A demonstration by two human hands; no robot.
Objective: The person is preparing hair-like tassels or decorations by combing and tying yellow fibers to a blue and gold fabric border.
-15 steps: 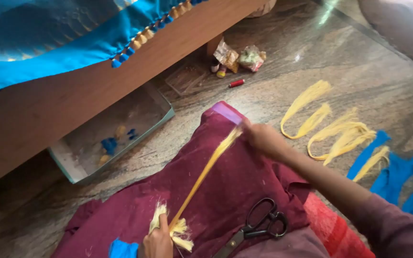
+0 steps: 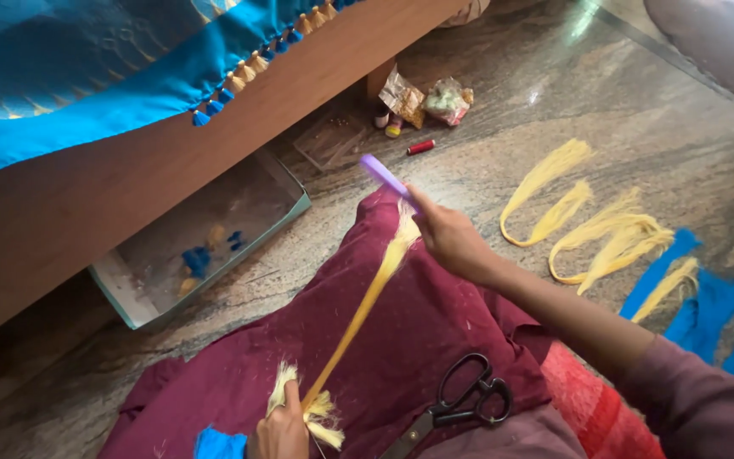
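Your right hand point(image 2: 450, 238) has gone a little higher and farther out than a moment ago, and the purple comb point(image 2: 386, 180) now sticks up clear of the cloth. That hand is closed around the comb, which points up and to the left, away from you. Your left hand point(image 2: 283, 429) has stayed low, near the bottom edge, pinching the near end of the yellow thread bundle point(image 2: 365, 308) between thumb and fingers.

The bundle runs tight from your left hand up to your right hand, slanting up and to the right. Its frayed ends puff out beside your left thumb.

All this sits over the dark red cloth point(image 2: 401, 340) on your lap. Black scissors point(image 2: 460, 406) lie on the cloth, just under your right arm. More yellow thread loops point(image 2: 592, 225) lie on the stone floor point(image 2: 503, 144), well off to your right.
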